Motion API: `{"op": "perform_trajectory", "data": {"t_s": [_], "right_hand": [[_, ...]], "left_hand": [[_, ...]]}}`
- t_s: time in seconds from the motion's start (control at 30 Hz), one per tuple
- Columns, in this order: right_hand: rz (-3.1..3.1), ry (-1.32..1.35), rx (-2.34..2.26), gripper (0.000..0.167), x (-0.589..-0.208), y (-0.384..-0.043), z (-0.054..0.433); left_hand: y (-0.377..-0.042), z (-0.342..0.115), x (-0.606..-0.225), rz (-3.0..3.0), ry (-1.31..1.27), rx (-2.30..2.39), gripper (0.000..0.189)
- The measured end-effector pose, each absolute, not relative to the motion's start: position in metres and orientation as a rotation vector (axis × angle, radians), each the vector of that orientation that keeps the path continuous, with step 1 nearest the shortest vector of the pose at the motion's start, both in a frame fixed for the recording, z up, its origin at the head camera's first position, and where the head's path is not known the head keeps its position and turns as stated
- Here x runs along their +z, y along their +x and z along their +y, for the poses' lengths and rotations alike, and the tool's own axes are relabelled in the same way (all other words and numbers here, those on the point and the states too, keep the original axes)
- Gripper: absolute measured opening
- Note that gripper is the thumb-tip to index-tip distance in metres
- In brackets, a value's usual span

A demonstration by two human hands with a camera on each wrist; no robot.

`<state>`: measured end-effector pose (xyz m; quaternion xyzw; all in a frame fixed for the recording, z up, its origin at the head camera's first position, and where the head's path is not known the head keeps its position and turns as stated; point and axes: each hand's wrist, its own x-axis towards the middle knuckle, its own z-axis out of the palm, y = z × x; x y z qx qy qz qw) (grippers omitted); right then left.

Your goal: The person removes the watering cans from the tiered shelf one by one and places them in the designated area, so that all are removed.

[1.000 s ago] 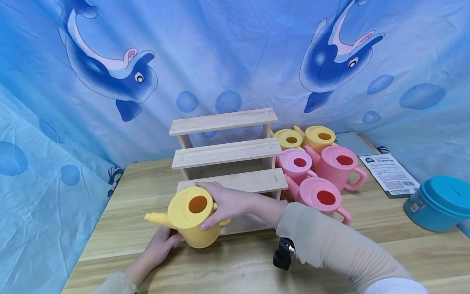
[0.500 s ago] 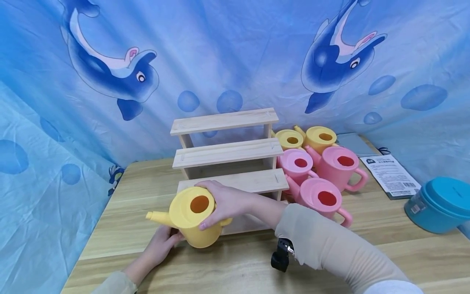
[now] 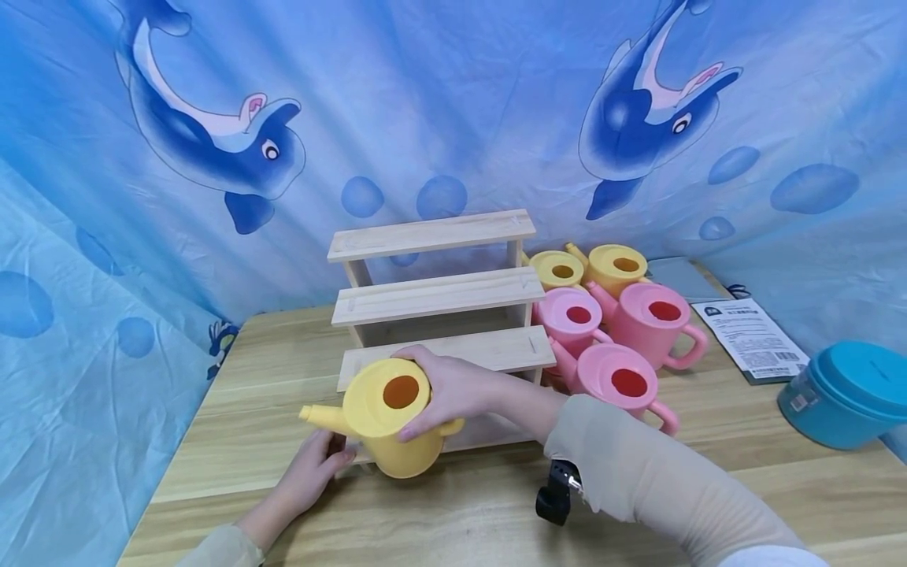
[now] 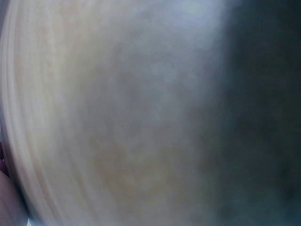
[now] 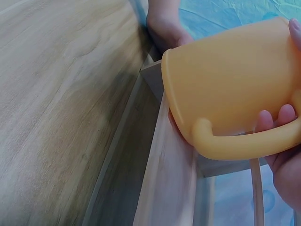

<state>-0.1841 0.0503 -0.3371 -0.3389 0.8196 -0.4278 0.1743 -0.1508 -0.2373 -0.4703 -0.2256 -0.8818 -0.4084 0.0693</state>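
Observation:
My right hand (image 3: 449, 394) grips a yellow watering can (image 3: 386, 441) round its upper body, on the handle side. The spout points left. In the right wrist view the can (image 5: 225, 89) is seen from the side, its base at the front board of a wooden stepped rack (image 5: 164, 174); whether it bears on that board I cannot tell. My left hand (image 3: 312, 468) holds the left front end of the rack (image 3: 439, 295), partly behind the can and its spout. The left wrist view is a blur of wood grain, with a sliver of finger at its edge.
Right of the rack stand several watering cans, pink (image 3: 616, 374) and yellow (image 3: 615, 268). A printed sheet on a clipboard (image 3: 751, 335) and a blue lidded tub (image 3: 846, 394) lie farther right on the wooden table (image 3: 234, 394). A dolphin-print curtain (image 3: 453, 102) hangs behind.
My right hand has shifted the yellow watering can a little to the right along the rack's front. The left hand stays where it was.

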Motion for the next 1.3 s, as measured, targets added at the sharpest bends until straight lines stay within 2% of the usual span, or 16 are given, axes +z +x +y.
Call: {"op": "perform_trajectory", "data": {"t_s": [0.33,0.53,0.63,0.73,0.97,1.3], "right_hand": [[2.343,-0.974,-1.246,0.094,-0.334,-0.182,0.070],[2.323,-0.935,-1.262,0.092,-0.331,-0.180,0.086],[2.319,-0.894,-1.248,0.092,-0.328,-0.178,0.095],[2.336,-0.871,-1.222,0.093,-0.325,-0.177,0.104],[2.357,-0.859,-1.200,0.092,-0.312,-0.174,0.125],[2.341,-0.866,-1.227,0.090,-0.292,-0.173,0.151]], "left_hand": [[-0.152,-0.237,-0.467,-2.684,-0.668,-1.151,0.017],[-0.151,-0.238,-0.466,-2.673,-0.665,-1.183,0.044],[-0.151,-0.239,-0.467,-2.647,-0.704,-1.193,0.049],[-0.152,-0.238,-0.468,-2.614,-0.768,-1.192,0.049],[-0.137,-0.222,-0.435,-2.595,-0.823,-1.169,0.046],[-0.135,-0.220,-0.434,-2.594,-0.824,-1.173,0.045]]}}
